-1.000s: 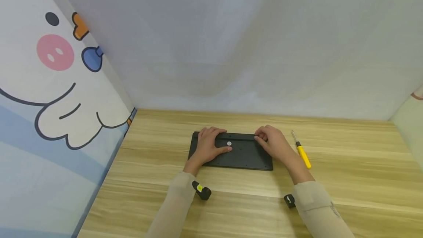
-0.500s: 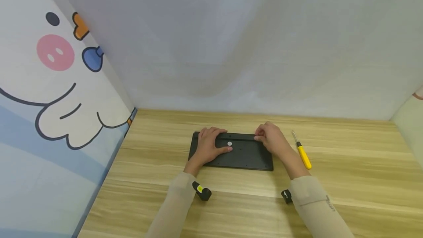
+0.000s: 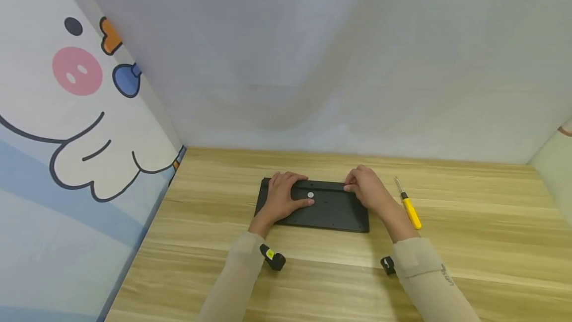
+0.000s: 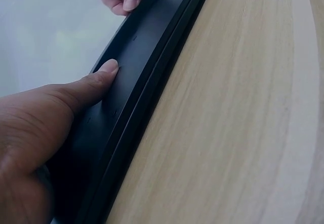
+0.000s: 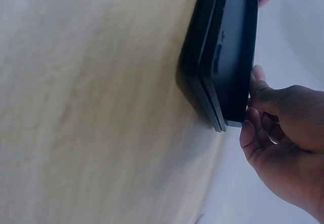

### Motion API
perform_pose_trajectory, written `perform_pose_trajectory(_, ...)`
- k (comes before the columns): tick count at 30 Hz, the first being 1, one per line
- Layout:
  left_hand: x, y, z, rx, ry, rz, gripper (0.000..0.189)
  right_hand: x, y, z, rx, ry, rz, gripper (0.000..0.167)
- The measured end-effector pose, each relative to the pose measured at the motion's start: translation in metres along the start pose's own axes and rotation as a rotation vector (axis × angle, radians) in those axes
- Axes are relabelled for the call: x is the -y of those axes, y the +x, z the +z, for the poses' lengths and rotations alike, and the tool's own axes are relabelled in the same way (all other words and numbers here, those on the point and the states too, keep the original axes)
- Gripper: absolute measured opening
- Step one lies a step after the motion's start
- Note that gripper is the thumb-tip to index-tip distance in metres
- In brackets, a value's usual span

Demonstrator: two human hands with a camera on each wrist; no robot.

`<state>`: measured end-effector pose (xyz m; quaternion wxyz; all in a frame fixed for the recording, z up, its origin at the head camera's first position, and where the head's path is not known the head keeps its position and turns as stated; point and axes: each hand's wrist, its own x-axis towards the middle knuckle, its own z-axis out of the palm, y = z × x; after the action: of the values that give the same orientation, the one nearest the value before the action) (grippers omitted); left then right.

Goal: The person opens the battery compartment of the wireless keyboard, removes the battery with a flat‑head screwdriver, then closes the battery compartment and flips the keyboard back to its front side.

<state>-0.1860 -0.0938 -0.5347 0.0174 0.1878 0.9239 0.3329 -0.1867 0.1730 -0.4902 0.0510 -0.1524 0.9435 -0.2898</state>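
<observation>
A thin black keyboard (image 3: 335, 212) lies underside up on the table, showing small screw holes, a round white sticker (image 3: 310, 195) and a raised bar along its far edge. Across its left part rests my left hand (image 3: 280, 198), the thumb on the underside and the fingers over the far edge. At the far right corner, my right hand (image 3: 368, 190) pinches the edge of the raised bar between thumb and curled fingers. A seam between two layers runs along the keyboard's side (image 5: 207, 67) in the right wrist view. The left fingertips are mostly hidden in the left wrist view.
Right of the right hand lies a screwdriver (image 3: 410, 210) with a yellow handle, its tip pointing away. Pale wall panels stand behind the wooden table (image 3: 201, 212) and along its left side, the left one printed with a cartoon. Black wrist cameras (image 3: 273, 258) hang at both sleeves.
My right hand has shifted slightly and its fingers and thumb have closed more tightly at the keyboard's far edge. The left hand and the keyboard have hardly moved.
</observation>
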Motion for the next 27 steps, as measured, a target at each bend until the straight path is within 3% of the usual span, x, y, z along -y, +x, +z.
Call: perform_pose_trajectory(27,-0.0023,-0.0004,-0.0008,0.007,0.006,-0.014,0.064,0.0016,0.0016,0.0012,0.000,-0.057,-0.022,0.011)
